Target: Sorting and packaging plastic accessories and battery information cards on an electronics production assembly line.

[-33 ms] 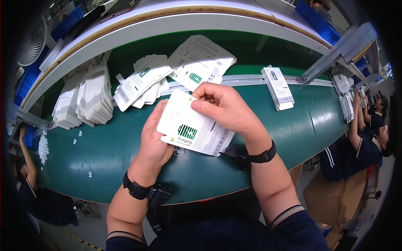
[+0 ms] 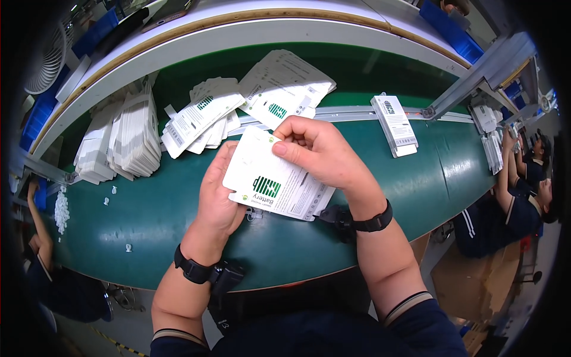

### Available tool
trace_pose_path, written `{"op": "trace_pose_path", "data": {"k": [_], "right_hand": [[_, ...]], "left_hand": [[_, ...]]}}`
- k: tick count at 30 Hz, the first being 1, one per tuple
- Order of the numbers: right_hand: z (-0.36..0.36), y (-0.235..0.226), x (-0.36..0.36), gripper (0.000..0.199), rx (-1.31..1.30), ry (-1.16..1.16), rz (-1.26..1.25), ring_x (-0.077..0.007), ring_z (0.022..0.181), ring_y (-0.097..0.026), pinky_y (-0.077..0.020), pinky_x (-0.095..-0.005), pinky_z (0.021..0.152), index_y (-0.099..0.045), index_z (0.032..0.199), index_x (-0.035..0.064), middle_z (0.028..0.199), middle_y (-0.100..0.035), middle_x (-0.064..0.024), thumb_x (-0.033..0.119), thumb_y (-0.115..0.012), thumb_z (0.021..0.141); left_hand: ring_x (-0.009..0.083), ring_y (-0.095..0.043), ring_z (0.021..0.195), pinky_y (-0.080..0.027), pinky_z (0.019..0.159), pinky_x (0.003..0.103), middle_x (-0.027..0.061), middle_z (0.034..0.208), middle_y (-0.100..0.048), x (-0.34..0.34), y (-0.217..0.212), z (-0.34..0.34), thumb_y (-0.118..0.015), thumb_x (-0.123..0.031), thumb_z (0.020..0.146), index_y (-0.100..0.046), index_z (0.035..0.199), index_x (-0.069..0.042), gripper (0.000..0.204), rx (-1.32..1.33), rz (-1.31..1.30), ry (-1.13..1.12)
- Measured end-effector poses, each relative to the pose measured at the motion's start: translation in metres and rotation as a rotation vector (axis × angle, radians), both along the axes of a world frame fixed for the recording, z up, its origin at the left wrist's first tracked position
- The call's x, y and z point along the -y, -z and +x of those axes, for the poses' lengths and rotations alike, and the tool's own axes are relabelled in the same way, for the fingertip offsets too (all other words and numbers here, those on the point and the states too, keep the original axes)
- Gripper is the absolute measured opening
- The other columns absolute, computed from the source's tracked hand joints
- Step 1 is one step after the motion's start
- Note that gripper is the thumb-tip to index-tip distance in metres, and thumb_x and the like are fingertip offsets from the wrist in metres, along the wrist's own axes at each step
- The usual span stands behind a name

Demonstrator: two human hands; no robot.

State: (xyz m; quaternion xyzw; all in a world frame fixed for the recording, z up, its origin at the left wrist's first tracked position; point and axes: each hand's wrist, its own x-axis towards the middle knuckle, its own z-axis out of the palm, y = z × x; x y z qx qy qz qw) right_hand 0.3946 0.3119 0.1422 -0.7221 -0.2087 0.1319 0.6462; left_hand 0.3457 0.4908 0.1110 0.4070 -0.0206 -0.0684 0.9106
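A flat white cardboard box point(image 2: 244, 169) with a green striped emblem is held tilted above the table, in front of me. My left hand point(image 2: 215, 193) grips its left edge, the fingers partly hidden behind it. At the upper edge, my right hand point(image 2: 318, 152) pinches a corner, thumb pressed on the printed face and fingers curled. Just below the box, a small white piece point(image 2: 254, 215) lies partly covered on the green table point(image 2: 297, 256). Past my hands lie a loose fan of similar boxes point(image 2: 205, 116) and a wider pile of them point(image 2: 288, 83).
Flattened white boxes point(image 2: 134, 134) stand in rows at the left. A heap of small white plastic pieces point(image 2: 61, 211) lies at the far left, a few scattered nearby. One box stack point(image 2: 394, 126) sits right of my hands by a metal rail point(image 2: 351, 113). Other people work at both sides.
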Motion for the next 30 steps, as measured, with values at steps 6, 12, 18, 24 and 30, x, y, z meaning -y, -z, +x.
{"op": "trace_pose_path", "data": {"k": [6,12,18,24,30], "right_hand": [[0.001,-0.001,0.002,0.012,0.002,-0.004,0.05,-0.0039,0.067,-0.052,-0.0443,-0.0213,0.06,-0.062,0.091,0.0,0.074,-0.059,0.0012,0.011,-0.065,0.088],[0.004,0.008,-0.004,0.016,-0.155,0.042,0.134,-0.0055,0.076,-0.058,-0.0482,-0.0203,0.066,-0.061,0.099,0.0008,0.087,-0.064,-0.0013,0.013,-0.064,0.09],[0.004,0.007,-0.013,0.032,-0.237,0.196,0.527,-0.0103,0.081,-0.063,-0.0525,-0.0234,0.072,-0.048,0.124,0.0026,0.09,-0.064,-0.0071,0.008,-0.057,0.093],[0.001,0.006,-0.016,0.041,-0.115,0.195,0.526,-0.0092,0.083,-0.061,-0.0513,-0.0225,0.073,-0.045,0.132,0.0035,0.088,-0.061,-0.0046,0.004,-0.056,0.093],[0.001,0.013,-0.017,0.037,0.125,0.234,0.343,-0.0076,0.079,-0.057,-0.0489,-0.0217,0.069,-0.056,0.126,0.0046,0.088,-0.058,-0.0033,-0.001,-0.054,0.09]], "left_hand": [[0.0056,-0.06,0.084,-0.051,0.072,0.022,0.0039,0.091,-0.061,-0.004,0.001,0.005,-0.041,-0.025,0.103,-0.048,0.102,-0.006,0.021,0.091,0.116,-0.054],[0.0133,-0.058,0.105,-0.048,0.089,0.029,0.0085,0.114,-0.058,-0.003,0.0,0.003,-0.037,-0.031,0.103,-0.045,0.124,-0.003,0.035,0.045,0.054,-0.026],[0.0233,-0.039,0.131,-0.032,0.109,0.04,0.0106,0.143,-0.039,-0.001,0.002,-0.005,-0.036,-0.054,0.098,-0.022,0.147,-0.007,0.07,0.106,0.131,0.305],[0.0257,-0.041,0.131,-0.034,0.109,0.043,0.0121,0.145,-0.036,0.0,0.009,-0.004,-0.036,-0.071,0.086,-0.023,0.146,-0.005,0.09,0.165,0.047,0.444],[0.0314,-0.05,0.124,-0.043,0.102,0.044,0.0147,0.139,-0.043,0.007,0.003,-0.005,-0.03,-0.08,0.08,-0.024,0.146,-0.004,0.101,0.174,0.098,0.399]]}}
